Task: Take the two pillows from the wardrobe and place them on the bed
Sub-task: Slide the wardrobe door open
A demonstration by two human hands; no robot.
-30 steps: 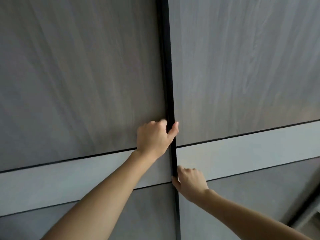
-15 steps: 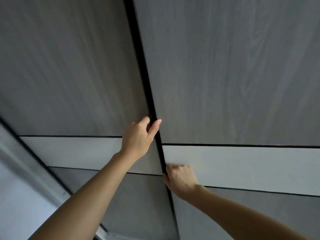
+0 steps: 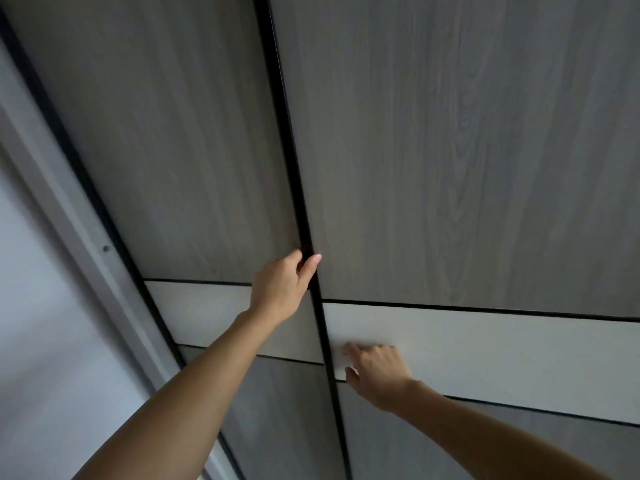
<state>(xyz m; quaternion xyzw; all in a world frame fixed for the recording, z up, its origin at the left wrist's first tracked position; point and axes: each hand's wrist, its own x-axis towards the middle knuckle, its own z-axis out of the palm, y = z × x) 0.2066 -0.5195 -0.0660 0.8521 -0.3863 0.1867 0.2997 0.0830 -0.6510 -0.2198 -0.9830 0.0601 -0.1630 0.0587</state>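
The wardrobe fills the view with two grey wood-grain doors, the left door (image 3: 180,150) and the right door (image 3: 450,140), each crossed by a white band (image 3: 519,358). A black edge strip (image 3: 287,150) runs between them, and the doors stand closed together. My left hand (image 3: 280,292) grips this strip just above the band, fingers hooked into the seam and thumb on the right door. My right hand (image 3: 374,372) rests lower with curled fingers against the right door's white band, just right of the seam. No pillows or bed are in view.
At the left, the wardrobe's black side frame (image 3: 86,188) meets a pale metal rail (image 3: 79,258) with a screw and a white wall (image 3: 41,341). Everything else in view is door surface.
The view has swung left, bringing the wardrobe's left frame and the wall into sight. My left hand keeps its hold on the seam. My right hand has shifted slightly right of the seam.
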